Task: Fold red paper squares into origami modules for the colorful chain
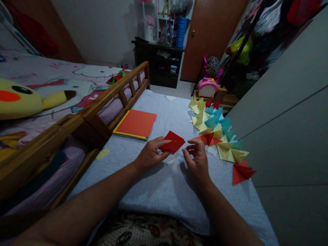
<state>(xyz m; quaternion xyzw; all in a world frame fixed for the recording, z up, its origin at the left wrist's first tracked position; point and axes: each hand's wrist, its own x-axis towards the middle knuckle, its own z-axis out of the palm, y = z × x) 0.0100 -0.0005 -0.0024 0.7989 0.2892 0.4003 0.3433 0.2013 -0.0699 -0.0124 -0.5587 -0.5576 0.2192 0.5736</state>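
Observation:
My left hand (pixel 151 153) pinches a folded red paper (pixel 173 142) by its near edge, holding it just above the grey mattress (pixel 159 184). My right hand (pixel 196 160) hovers right beside the paper with its fingers curled and apart, holding nothing that I can see. A stack of coloured paper sheets (pixel 135 123) with an orange sheet on top lies ahead of the left hand. Along the right side runs a row of folded paper pieces (pixel 217 131) in yellow, blue and red, with one red piece (pixel 241 172) nearest me.
A wooden bed rail (pixel 102 102) borders the mattress on the left, with a yellow plush toy (pixel 23 97) on the bed beyond. A grey wardrobe panel (pixel 289 130) stands close on the right. A dark shelf unit (pixel 159 65) and a brown door (pixel 212 37) are at the far end.

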